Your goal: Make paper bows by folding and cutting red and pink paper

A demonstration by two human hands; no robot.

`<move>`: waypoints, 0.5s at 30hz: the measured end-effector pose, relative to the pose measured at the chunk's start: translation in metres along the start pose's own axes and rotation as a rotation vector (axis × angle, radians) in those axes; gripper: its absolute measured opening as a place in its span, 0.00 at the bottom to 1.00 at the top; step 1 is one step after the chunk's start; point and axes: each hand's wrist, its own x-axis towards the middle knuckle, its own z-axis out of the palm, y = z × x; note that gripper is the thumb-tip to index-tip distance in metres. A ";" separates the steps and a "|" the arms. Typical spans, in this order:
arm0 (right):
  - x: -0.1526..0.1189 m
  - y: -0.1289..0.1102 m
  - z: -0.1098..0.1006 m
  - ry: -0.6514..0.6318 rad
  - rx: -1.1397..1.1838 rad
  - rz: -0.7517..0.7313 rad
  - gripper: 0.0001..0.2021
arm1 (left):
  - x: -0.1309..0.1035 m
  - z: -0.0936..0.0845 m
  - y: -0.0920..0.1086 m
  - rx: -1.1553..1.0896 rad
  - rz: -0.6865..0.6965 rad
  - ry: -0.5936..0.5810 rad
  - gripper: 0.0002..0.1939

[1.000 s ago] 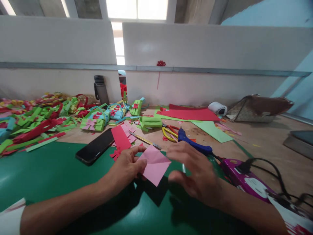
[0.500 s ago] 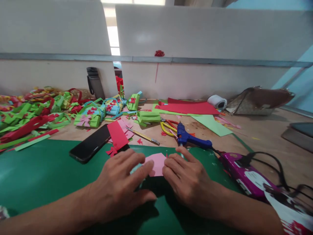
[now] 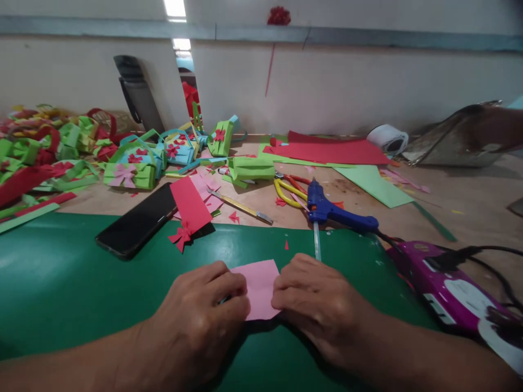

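Note:
Between my two hands is a small piece of pink paper, held just above the green mat. My left hand is closed on its left edge, thumb and fingers pinching it. The right edge is gripped by the curled fingers of my right hand. Parts of the paper's sides are hidden under the fingers. Beyond my right hand lies a blue glue gun with a clear glue stick poking out toward me. A red paper strip and a small red paper bow lie past my left hand.
A phone, a craft knife and yellow-handled pliers lie ahead. Folded paper bags pile up at left, near a bottle. Red sheets sit behind. A purple power strip with cables is at right.
My left hand's fingers have closed from a spread pose onto the pink paper. More of the paper shows now. The view has tilted down.

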 end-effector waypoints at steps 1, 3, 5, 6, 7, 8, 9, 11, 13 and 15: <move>0.000 0.000 0.000 -0.004 0.035 0.021 0.08 | 0.000 -0.001 0.000 -0.036 -0.019 -0.001 0.11; 0.001 0.000 -0.001 -0.005 0.071 0.061 0.07 | 0.001 -0.003 -0.001 -0.104 -0.049 0.002 0.10; 0.002 0.000 -0.001 0.001 0.080 0.087 0.07 | 0.000 -0.004 -0.001 -0.161 -0.079 0.015 0.09; 0.003 -0.001 -0.001 0.009 0.086 0.091 0.07 | 0.000 -0.004 -0.001 -0.187 -0.096 0.018 0.09; 0.003 -0.001 -0.001 0.016 0.093 0.097 0.07 | -0.001 -0.004 -0.001 -0.213 -0.112 0.016 0.09; 0.003 -0.002 -0.001 0.025 0.102 0.100 0.08 | -0.001 -0.004 0.000 -0.238 -0.122 0.016 0.09; 0.004 -0.003 -0.001 0.033 0.110 0.111 0.08 | -0.001 -0.004 0.000 -0.261 -0.127 0.020 0.09; 0.005 -0.004 0.000 0.053 0.110 0.144 0.07 | -0.001 -0.004 0.000 -0.281 -0.130 0.030 0.09; 0.005 -0.005 0.001 0.085 0.087 0.186 0.06 | 0.001 -0.004 0.000 -0.269 -0.153 0.030 0.09; 0.005 -0.005 0.002 0.118 0.055 0.239 0.06 | 0.002 -0.004 -0.001 -0.242 -0.223 0.016 0.09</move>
